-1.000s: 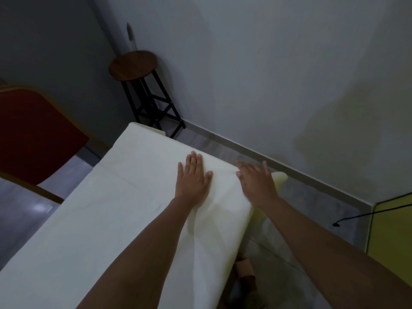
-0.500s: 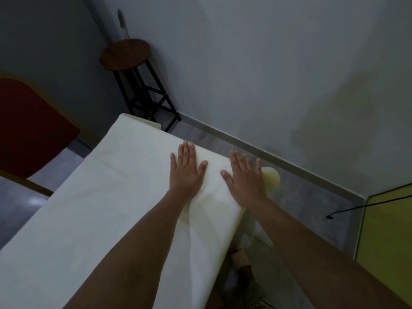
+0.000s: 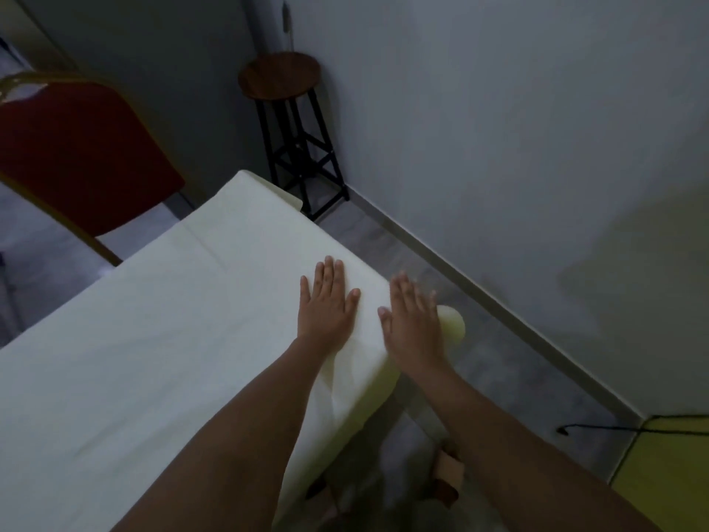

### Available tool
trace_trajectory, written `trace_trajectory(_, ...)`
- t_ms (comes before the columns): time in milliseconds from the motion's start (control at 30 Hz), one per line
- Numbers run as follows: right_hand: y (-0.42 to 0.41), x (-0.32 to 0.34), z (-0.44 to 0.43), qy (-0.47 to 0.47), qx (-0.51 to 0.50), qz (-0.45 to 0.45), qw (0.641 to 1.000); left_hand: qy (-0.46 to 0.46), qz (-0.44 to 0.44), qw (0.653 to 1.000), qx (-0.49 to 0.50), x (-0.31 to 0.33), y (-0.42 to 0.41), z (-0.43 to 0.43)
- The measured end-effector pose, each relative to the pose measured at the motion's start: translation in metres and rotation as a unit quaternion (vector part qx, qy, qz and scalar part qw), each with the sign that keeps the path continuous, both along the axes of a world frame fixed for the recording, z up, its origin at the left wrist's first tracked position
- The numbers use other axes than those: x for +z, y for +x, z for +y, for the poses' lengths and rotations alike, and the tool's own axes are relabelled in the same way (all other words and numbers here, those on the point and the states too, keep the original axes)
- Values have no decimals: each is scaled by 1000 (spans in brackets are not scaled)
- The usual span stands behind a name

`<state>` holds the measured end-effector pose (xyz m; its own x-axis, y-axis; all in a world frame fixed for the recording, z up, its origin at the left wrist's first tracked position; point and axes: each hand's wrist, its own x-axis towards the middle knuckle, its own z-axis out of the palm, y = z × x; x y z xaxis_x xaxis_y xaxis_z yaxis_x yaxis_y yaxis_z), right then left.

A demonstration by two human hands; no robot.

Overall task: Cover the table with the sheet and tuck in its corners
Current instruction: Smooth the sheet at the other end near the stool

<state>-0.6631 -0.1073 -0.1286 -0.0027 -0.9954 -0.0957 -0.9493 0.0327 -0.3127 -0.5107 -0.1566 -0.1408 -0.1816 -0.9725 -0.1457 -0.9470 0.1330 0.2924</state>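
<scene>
We press 2 flat palms on the pale sheet (image 3: 161, 339), which lies spread over the surface to its far right edge: the left hand (image 3: 328, 305) just inside that edge, the right hand (image 3: 412, 324) at it, each grip released and grasping nothing. To smooth well, we judge, sweep outward over the edge, then tuck the slack by the near right corner.

Both bare forearms reach forward, nearly parallel. The left hand (image 3: 328, 307) lies flat, palm down, fingers straight and slightly spread. The right hand (image 3: 412, 326) is also palm down with fingers extended, close beside the left; it looks blurred.
</scene>
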Motion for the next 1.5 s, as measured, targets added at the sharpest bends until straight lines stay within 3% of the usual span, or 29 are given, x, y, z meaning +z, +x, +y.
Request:
trace_trajectory(167,-19,-3,-16,19,74,38,996,-7,8,998,69,-1,-24,9)
trace_trajectory(433,-36,-2,-37,71,112,-36,991,-5,17,989,150,-2,-26,28)
trace_trajectory(600,-23,1,-32,14,119,18,993,2,1,988,154,1,-19,18)
trace_trajectory(833,-14,2,-50,38,141,18,989,9,-17,988,154,1,-7,-5)
trace_trajectory(1133,-7,1,-60,33,125,43,991,-16,45,988,149,5,-4,-22)
trace_trajectory(1500,18,-3,-93,56,124,-25,990,-1,-7,994,106,10,56,-137)
